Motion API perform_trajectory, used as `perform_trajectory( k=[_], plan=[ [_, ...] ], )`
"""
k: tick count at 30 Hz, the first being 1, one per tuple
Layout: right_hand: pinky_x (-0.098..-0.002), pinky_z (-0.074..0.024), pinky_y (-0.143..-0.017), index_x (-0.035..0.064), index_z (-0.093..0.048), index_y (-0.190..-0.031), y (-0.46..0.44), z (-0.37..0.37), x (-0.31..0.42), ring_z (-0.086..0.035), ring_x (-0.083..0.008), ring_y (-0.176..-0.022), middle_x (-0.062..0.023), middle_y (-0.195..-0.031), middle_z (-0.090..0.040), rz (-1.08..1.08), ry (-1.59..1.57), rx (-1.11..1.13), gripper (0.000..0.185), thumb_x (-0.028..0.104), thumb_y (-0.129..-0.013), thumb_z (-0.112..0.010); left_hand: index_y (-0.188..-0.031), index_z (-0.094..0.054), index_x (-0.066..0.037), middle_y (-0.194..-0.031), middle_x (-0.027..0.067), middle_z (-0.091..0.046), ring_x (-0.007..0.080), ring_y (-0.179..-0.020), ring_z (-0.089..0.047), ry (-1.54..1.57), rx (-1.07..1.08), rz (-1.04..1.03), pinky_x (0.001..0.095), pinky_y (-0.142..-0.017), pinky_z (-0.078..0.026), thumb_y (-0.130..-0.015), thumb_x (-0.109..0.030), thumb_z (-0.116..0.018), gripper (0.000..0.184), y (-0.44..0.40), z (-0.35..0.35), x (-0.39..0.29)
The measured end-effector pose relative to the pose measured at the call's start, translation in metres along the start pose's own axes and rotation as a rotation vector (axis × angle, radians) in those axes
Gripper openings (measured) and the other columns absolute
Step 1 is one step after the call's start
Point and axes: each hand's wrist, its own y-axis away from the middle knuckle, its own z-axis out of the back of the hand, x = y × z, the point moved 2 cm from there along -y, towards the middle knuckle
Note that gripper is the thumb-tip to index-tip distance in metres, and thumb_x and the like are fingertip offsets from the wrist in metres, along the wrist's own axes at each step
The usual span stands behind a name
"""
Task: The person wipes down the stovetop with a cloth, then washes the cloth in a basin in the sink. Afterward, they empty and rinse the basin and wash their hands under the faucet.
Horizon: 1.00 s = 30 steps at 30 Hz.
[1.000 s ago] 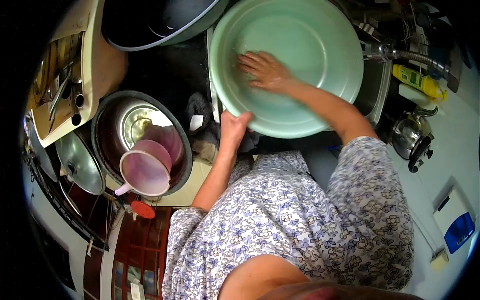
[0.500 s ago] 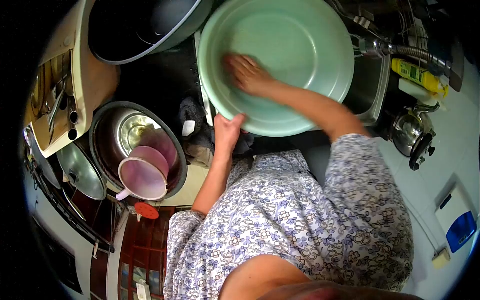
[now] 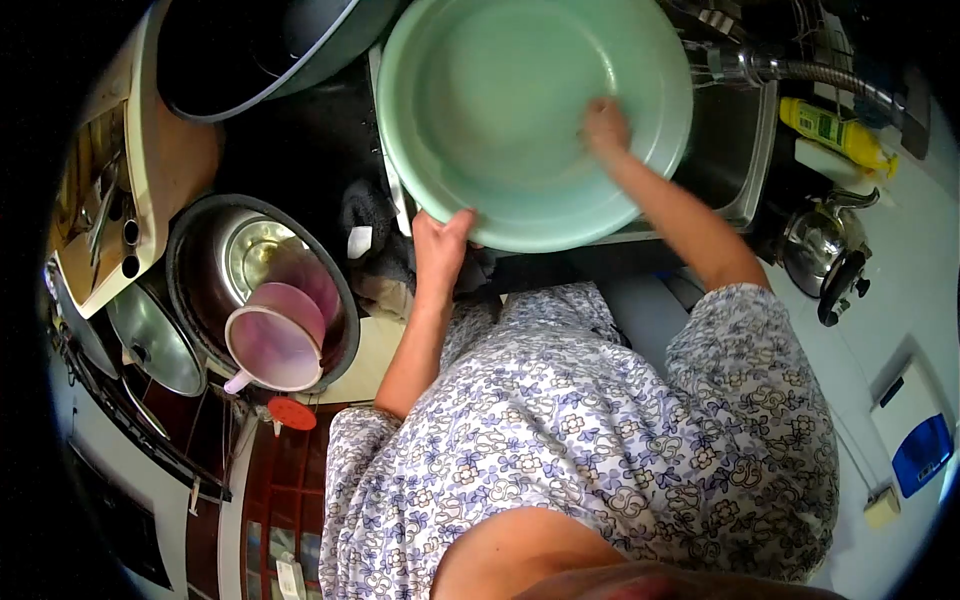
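A large round light-green basin [image 3: 520, 215] rests over the sink, tilted so that its inside faces me. My left hand [image 3: 440, 245] grips its near-left rim, thumb over the edge. Inside the basin, my right hand [image 3: 606, 128] is at the right part of the floor, close to the wall. It is smeared by motion, and its fingers look bunched or turned away. Whether something is under the right palm cannot be seen.
The metal sink [image 3: 745, 170] shows right of the basin, with a flexible faucet hose [image 3: 830, 80] above. A yellow bottle [image 3: 835, 132] and a kettle [image 3: 815, 245] stand right. Left are a metal bowl [image 3: 195, 250], a pink dipper [image 3: 275, 345], a utensil holder [image 3: 150, 220] and a dark tub [image 3: 300, 90].
My right hand has swept from the left side of the basin's inside to the right. The basin and my left hand appear slightly farther left and up as the view shifts.
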Motion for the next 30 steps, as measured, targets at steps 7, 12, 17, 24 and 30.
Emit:
perform_trajectory(
  k=[7, 12, 17, 24, 30],
  plan=[
    [-0.0313, -0.0476, -0.058, 0.0026, -0.062, -0.077, 0.05, -0.101, 0.122, -0.061, -0.0189, -0.066, -0.0101, -0.072, -0.063, 0.33, -0.491, 0.804, 0.024, 0.023, -0.078, -0.049, -0.084, -0.055, 0.006, -0.07, 0.0092, -0.059, 0.0147, -0.054, -0.056, -0.027, -0.003, 0.001, 0.0246, -0.043, -0.044, -0.074, -0.008, -0.054, 0.017, -0.001, -0.002, -0.002],
    [-0.0345, -0.0405, -0.087, 0.0052, -0.05, -0.114, -0.149, -0.075, 0.08, -0.048, -0.0236, -0.108, -0.0101, -0.118, -0.05, 0.011, -0.986, 0.8, 0.043, 0.037, -0.085, -0.044, -0.081, -0.055, 0.006, -0.07, 0.0091, -0.058, 0.0146, -0.054, -0.055, 0.002, 0.004, 0.01, 0.0247, -0.044, -0.044, -0.073, -0.007, -0.053, 0.016, 0.001, -0.005, -0.005],
    [-0.0271, -0.0425, -0.077, 0.0074, -0.055, -0.106, -0.009, 0.009, 0.017, -0.058, -0.0164, -0.092, -0.0072, -0.105, -0.06, -0.297, -0.756, 1.017, 0.039, 0.037, -0.082, -0.044, -0.084, -0.055, 0.006, -0.073, 0.01, -0.058, 0.0165, -0.059, -0.056, -0.034, 0.036, 0.001, 0.0272, -0.047, -0.044, -0.072, -0.01, -0.053, 0.02, 0.004, -0.009, -0.008],
    [-0.0294, -0.0403, -0.083, 0.0038, -0.051, -0.111, 0.011, -0.025, 0.088, -0.053, -0.0198, -0.102, -0.0127, -0.113, -0.054, -0.135, -0.267, 1.619, 0.045, 0.04, -0.086, -0.039, -0.082, -0.055, 0.006, -0.069, 0.0081, -0.058, 0.0135, -0.053, -0.054, -0.053, -0.034, -0.027, 0.0239, -0.042, -0.043, -0.073, -0.008, -0.053, 0.017, 0.009, -0.025, -0.012],
    [-0.032, -0.0305, -0.096, 0.0032, -0.036, -0.126, 0.026, -0.029, 0.088, -0.041, -0.0248, -0.117, -0.0158, -0.124, -0.044, -0.122, -1.217, 1.587, 0.053, 0.042, -0.091, -0.03, -0.081, -0.055, 0.006, -0.069, 0.0083, -0.058, 0.0138, -0.053, -0.054, -0.121, -0.042, -0.09, 0.0241, -0.042, -0.044, -0.074, -0.008, -0.052, 0.016, 0.014, -0.033, -0.016]
  ],
)
